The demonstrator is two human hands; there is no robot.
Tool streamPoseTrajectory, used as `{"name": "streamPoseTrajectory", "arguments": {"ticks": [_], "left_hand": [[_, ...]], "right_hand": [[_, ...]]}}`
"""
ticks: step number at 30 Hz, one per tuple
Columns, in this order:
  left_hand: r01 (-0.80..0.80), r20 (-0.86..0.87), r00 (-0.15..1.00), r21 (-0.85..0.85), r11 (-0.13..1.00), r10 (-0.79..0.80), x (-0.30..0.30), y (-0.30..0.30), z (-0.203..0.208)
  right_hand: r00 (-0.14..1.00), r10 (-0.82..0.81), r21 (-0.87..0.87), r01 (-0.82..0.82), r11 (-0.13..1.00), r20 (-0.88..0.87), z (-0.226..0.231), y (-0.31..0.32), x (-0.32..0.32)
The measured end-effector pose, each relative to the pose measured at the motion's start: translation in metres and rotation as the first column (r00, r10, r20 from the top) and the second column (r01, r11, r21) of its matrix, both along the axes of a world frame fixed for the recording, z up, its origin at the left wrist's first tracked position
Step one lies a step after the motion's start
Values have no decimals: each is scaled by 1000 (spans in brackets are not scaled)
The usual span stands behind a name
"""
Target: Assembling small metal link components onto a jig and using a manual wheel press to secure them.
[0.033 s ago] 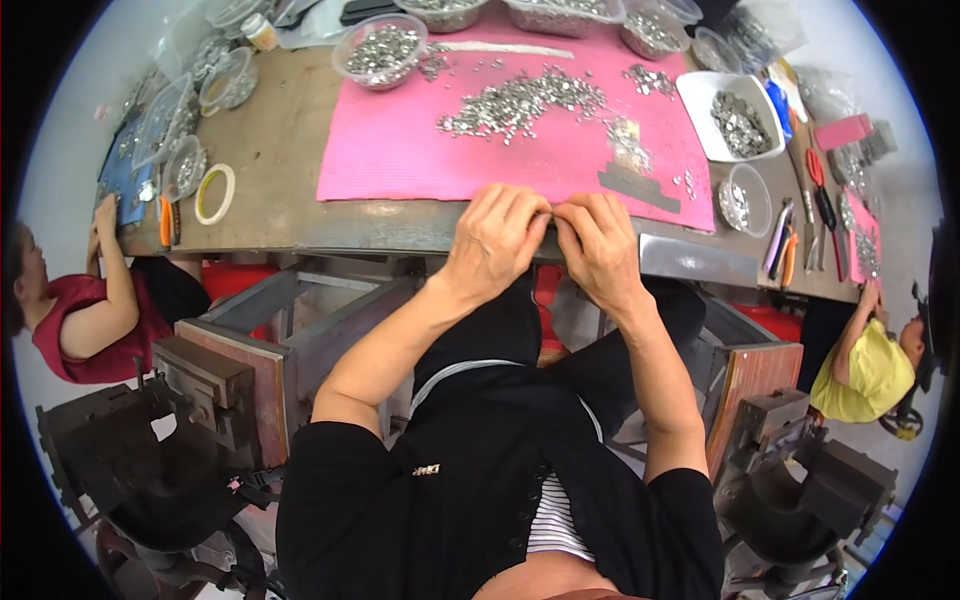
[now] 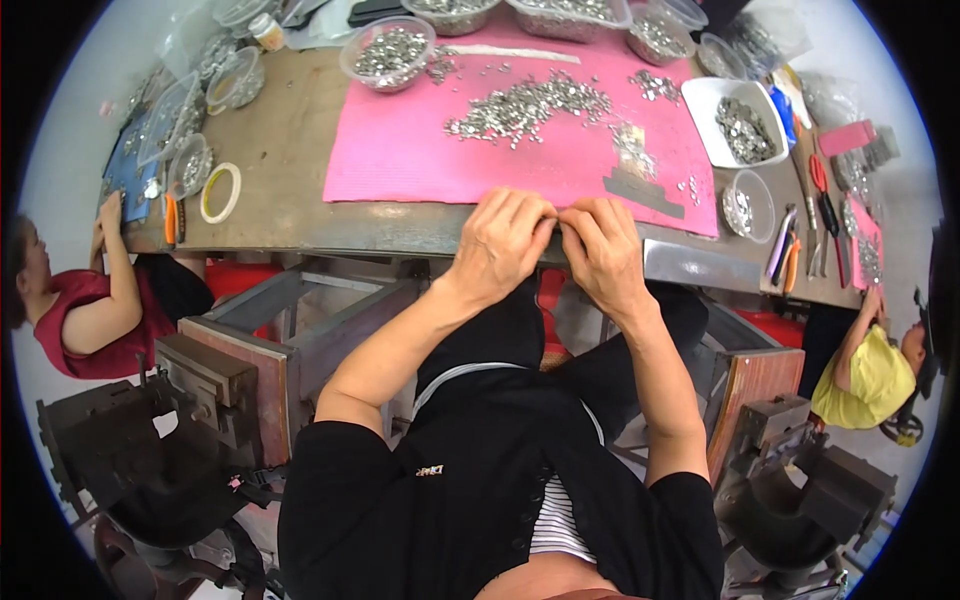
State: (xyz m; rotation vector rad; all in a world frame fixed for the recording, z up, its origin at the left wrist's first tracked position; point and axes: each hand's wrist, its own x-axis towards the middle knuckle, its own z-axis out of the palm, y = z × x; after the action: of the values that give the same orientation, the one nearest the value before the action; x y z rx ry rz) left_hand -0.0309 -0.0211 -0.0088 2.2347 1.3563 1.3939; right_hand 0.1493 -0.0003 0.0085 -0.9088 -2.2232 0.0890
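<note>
Over the front edge of the bench, my left hand (image 2: 503, 243) and my right hand (image 2: 604, 250) meet fingertip to fingertip. Both are closed in a pinch, and whatever sits between the fingers is too small or hidden to make out. Just beyond them lies a pink mat (image 2: 390, 165) with a heap of small shiny metal pieces (image 2: 530, 105) spread across its middle. A grey strip (image 2: 643, 190) and a small clear packet (image 2: 630, 148) rest on the mat near my right hand.
A round tub (image 2: 388, 55) of metal pieces stands at the mat's far left, a white tray (image 2: 697, 100) at its right. Pliers (image 2: 790, 262), a small cup (image 2: 748, 205) and a tape roll (image 2: 221, 193) lie around. Co-workers sit left (image 2: 90, 310) and right (image 2: 868, 378).
The view has shifted slightly, so the bench things appear a little to the right. My hands stay together in the same pinch.
</note>
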Motion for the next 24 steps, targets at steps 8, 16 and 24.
{"name": "streamPoseTrajectory", "arguments": {"ticks": [8, 16, 24], "left_hand": [[9, 10, 1000, 75, 997, -10, -8, 1, -12], [-291, -146, 950, -85, 953, 276, -83, 42, 1], [-307, -452, 846, 23, 951, 284, -113, 75, -19]], "right_hand": [[990, 83, -100, -94, 991, -111, 5, 9, 3], [989, 32, -279, -72, 957, -144, 15, 69, -42], [994, 86, -119, -78, 990, 65, -16, 111, -117]]}}
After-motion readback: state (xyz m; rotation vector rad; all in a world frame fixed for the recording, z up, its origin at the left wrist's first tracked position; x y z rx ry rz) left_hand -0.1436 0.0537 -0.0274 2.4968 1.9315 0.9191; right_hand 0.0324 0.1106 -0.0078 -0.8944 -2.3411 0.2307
